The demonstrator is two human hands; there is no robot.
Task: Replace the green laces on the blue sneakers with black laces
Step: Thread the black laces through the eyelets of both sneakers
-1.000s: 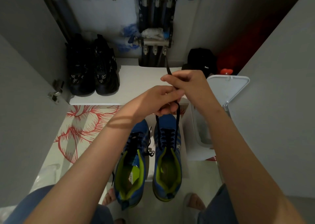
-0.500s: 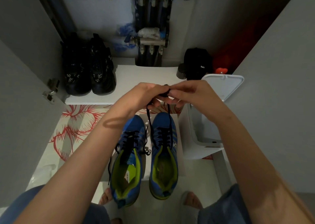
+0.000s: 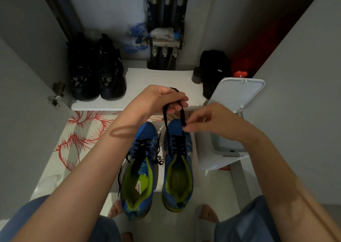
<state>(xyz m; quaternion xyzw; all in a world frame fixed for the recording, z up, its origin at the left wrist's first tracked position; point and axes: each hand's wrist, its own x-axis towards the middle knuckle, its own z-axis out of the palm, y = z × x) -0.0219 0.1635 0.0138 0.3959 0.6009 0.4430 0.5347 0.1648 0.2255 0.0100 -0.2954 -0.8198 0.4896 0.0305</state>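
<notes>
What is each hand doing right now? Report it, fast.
Left hand: closed, gripping both strands of the black lace.
Right hand: closed, pinching the right strand of that lace.

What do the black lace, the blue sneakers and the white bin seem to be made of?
Black lace: flat woven fabric, matte; it hangs limp from the left hand. Blue sneakers: likely knit or mesh synthetic, dull. White bin: probably plastic; smooth, moulded lid, faint sheen.
</notes>
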